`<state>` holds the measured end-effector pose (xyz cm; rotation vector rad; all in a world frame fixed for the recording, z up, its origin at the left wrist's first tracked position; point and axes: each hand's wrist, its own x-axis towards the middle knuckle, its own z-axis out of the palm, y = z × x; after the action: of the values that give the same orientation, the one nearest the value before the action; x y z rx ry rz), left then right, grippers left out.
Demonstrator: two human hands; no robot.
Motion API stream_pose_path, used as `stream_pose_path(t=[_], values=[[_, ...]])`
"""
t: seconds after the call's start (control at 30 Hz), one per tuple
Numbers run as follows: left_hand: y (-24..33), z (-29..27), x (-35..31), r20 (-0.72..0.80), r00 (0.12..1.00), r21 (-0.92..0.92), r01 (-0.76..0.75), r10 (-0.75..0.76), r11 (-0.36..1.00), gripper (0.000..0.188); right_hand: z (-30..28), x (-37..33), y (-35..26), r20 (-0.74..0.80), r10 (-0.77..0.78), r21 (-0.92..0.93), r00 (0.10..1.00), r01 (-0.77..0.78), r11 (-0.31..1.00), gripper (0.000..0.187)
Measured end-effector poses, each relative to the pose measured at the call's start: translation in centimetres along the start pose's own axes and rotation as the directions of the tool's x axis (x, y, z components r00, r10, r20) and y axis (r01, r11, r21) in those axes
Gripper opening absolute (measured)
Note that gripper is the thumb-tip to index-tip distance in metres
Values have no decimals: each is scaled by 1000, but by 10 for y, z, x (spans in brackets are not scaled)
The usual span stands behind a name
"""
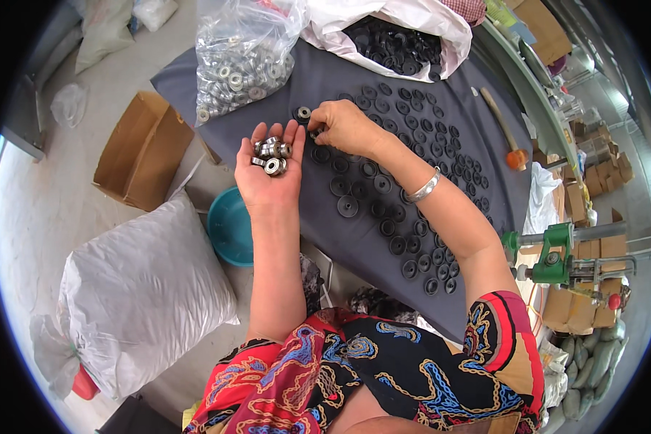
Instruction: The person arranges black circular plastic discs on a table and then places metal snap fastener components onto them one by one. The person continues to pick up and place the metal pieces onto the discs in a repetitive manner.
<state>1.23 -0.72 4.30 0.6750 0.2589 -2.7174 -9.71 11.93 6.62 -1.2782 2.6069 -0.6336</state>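
Note:
My left hand point(270, 181) is palm up, fingers stretched and slightly curled, cradling several shiny metal ball bearings point(274, 166). Close beside its fingertips, my right hand point(346, 129) pinches at the table's far left side with thumb and fingertips together. A small bearing point(317, 133) shows partly between those fingertips, over a dark disc. Just left of them, another bearing point(304, 113) sits in a round black wheel-like part at the table edge. Many similar black round parts point(348, 206) lie spread in rows across the dark cloth point(325, 249).
A clear bag of bearings point(242, 79) and a white sack of black parts point(441, 32) stand at the table's far side. A hammer point(506, 130) lies at right, near a green press point(555, 253). Left are a carton point(139, 152), teal basin point(228, 224) and stuffed white sack point(145, 289).

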Motion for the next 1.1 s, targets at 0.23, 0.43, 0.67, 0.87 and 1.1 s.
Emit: stream_pose_path(t=[0.23,0.43,0.67,0.87,1.1], values=[[-4,-4,2,12,999,94,-43,42,995,32,-6,-38,-62,-276,-188,61,943,212,975,15],[-11,-7,-6,113,994,316,-25,-12,948,33,12,-42,-84,-212,-149,46,966,162,986,16],[-7,-9,3,77,997,172,-23,10,985,33,-20,-33,-69,-290,-113,140,950,159,977,20],[-11,2,-5,-10,999,82,38,-37,996,33,-35,-23,22,-255,36,-63,966,-53,997,20],[-12,-3,-3,11,999,109,49,-50,993,31,-12,-24,37,-161,93,-101,983,-110,989,21]])
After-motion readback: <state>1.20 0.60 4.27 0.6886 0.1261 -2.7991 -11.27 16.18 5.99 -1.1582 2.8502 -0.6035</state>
